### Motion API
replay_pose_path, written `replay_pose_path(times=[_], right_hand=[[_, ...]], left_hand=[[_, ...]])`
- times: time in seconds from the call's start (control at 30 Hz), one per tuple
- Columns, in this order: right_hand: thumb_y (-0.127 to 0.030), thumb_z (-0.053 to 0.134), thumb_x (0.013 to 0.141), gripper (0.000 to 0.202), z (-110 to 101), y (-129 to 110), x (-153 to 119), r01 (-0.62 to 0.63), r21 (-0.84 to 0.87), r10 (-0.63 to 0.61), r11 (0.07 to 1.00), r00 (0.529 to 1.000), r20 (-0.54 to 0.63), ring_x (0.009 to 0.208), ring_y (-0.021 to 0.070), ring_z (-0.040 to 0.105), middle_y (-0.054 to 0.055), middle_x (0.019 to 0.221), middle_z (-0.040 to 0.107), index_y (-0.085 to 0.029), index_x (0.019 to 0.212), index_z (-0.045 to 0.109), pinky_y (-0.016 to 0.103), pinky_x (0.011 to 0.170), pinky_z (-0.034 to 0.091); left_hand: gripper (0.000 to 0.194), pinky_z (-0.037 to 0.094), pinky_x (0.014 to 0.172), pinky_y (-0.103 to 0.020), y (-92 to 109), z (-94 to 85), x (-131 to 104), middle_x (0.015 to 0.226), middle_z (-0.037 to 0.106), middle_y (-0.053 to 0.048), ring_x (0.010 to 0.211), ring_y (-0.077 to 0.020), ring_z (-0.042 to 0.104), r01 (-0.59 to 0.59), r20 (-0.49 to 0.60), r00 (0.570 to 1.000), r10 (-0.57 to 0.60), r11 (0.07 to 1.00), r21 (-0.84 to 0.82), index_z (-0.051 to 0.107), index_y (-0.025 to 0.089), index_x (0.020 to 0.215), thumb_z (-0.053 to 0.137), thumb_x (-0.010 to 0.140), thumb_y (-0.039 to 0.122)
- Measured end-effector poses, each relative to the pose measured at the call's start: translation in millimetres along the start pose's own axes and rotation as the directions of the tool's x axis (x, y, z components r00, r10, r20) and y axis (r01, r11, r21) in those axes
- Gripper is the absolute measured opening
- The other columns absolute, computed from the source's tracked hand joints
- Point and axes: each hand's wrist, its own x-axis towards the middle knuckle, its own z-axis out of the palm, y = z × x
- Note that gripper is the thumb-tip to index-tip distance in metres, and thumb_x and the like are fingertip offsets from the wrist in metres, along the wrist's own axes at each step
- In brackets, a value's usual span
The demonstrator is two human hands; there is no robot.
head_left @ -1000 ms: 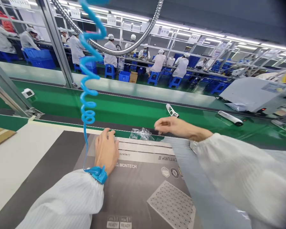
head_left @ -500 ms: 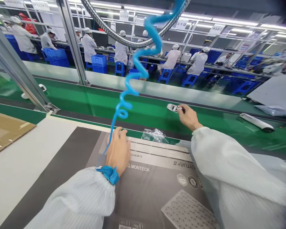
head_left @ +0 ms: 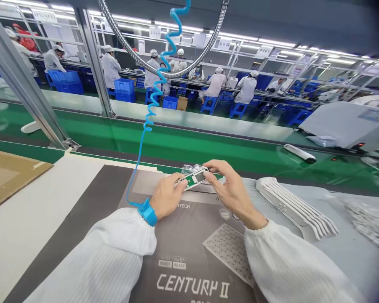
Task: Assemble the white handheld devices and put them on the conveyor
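Both hands on a slim white casing (head_left: 205, 169) w/ green PCB (head_left: 190, 182), over the far part of the Montech Century II box (head_left: 183, 240).
L hand (head_left: 166, 197): fingers closed on casing's L end, thumb at the PCB; R hand (head_left: 229, 189): thumb + fingers gripping the R end. Casing tilted, R end higher in view; clear plastic wrap (head_left: 188, 169) just behind. L wrist wears blue strap (head_left: 148, 212), coiled blue cord (head_left: 150, 110) running up. R of box: stack of white shells (head_left: 290, 204) on pale plastic sheeting (head_left: 331, 248). White handheld unit (head_left: 298, 152), dark R end, on green conveyor (head_left: 189, 145) beyond. Brown cardboard (head_left: 15, 176) at L edge, beside white tabletop (head_left: 60, 191).
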Motion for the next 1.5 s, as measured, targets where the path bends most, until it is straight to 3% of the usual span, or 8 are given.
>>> replay_pose_path(times=[0.2,0.43,0.67,0.87,1.0,1.17,1.4,1.5], right_hand=[[-0.025,0.061,0.093,0.010,4.7,1.9,-5.0,0.337,-0.552,-0.365,0.763,0.929,0.061,0.088,0.0195,0.059,0.002,0.095,0.072,-0.025,0.085,0.067,0.040,0.087,0.031],[-0.021,0.060,0.094,0.010,23.9,-3.9,3.7,0.346,-0.512,-0.384,0.786,0.923,0.033,0.085,0.0159,0.059,-0.001,0.095,0.073,-0.023,0.085,0.062,0.036,0.084,0.030],[-0.016,0.053,0.096,0.017,32.8,4.0,21.9,0.545,-0.601,-0.538,0.585,0.815,0.215,0.083,0.0154,0.057,-0.003,0.088,0.072,-0.024,0.084,0.061,0.039,0.091,0.027],[-0.020,0.047,0.094,0.019,25.1,30.0,24.3,0.156,-0.455,-0.143,0.877,0.988,0.064,0.083,0.0179,0.055,0.002,0.089,0.066,-0.022,0.079,0.059,0.035,0.082,0.033],[-0.022,0.056,0.085,0.011,29.7,48.2,30.9,-0.188,-0.501,0.228,0.845,0.973,0.020,0.082,0.0209,0.057,0.003,0.084,0.065,-0.021,0.074,0.059,0.034,0.074,0.032],[-0.028,0.058,0.086,0.017,6.4,49.9,21.1,-0.182,-0.540,0.183,0.822,0.982,-0.052,0.095,0.0200,0.059,0.002,0.099,0.066,-0.023,0.103,0.060,0.036,0.085,0.032],[-0.029,0.055,0.089,0.014,-100.9,82.0,-49.6,-0.292,-0.917,0.347,0.270,0.918,-0.191,0.097,0.0262,0.057,0.009,0.098,0.066,-0.019,0.087,0.064,0.041,0.083,0.028],[-0.026,0.052,0.089,0.016,-123.3,94.2,-77.4,-0.270,-0.946,0.387,0.178,0.903,-0.185,0.090,0.0251,0.057,0.009,0.090,0.065,-0.019,0.080,0.062,0.041,0.080,0.028]], left_hand=[[0.024,0.043,0.076,-0.029,3.5,-0.9,-1.1,0.091,0.071,-0.005,0.084,-0.0195,0.062,-0.025,-0.018,0.999,0.027,0.992,0.121,0.067,0.019,0.103,0.046,0.093,0.027],[0.023,0.040,0.074,-0.030,-2.5,-5.3,3.2,0.091,0.070,-0.006,0.081,-0.0205,0.062,0.125,-0.142,0.985,-0.096,0.969,0.213,0.066,0.020,0.106,0.047,0.094,0.027],[0.022,0.041,0.075,-0.031,-2.8,-1.8,3.5,0.090,0.072,-0.008,0.084,-0.0230,0.064,0.121,-0.103,0.989,-0.103,0.976,0.181,0.068,0.019,0.099,0.049,0.093,0.026],[0.022,0.045,0.062,-0.029,-20.2,-10.6,14.6,0.078,0.071,-0.008,0.064,-0.0185,0.063,0.300,-0.268,0.898,-0.349,0.931,-0.208,0.066,0.016,0.090,0.050,0.092,0.031],[0.024,0.049,0.060,-0.026,-19.1,-13.9,15.8,0.088,0.071,-0.009,0.064,-0.0142,0.063,0.194,-0.280,0.878,-0.388,0.824,-0.532,0.064,0.013,0.090,0.056,0.089,0.036],[0.031,0.052,0.063,-0.024,-17.2,-15.4,18.6,0.097,0.071,-0.007,0.077,-0.0152,0.067,0.067,-0.289,0.875,-0.388,0.688,-0.723,0.062,0.014,0.101,0.071,0.079,0.034],[0.023,0.053,0.063,-0.026,-14.7,-17.0,20.0,0.094,0.070,-0.005,0.075,-0.0151,0.067,0.041,-0.281,0.849,-0.447,0.586,-0.810,0.059,0.015,0.097,0.070,0.078,0.023],[0.025,0.052,0.062,-0.026,-12.9,-16.9,19.1,0.091,0.069,-0.005,0.074,-0.0154,0.067,0.059,-0.256,0.852,-0.458,0.568,-0.821,0.059,0.015,0.096,0.071,0.076,0.024]])
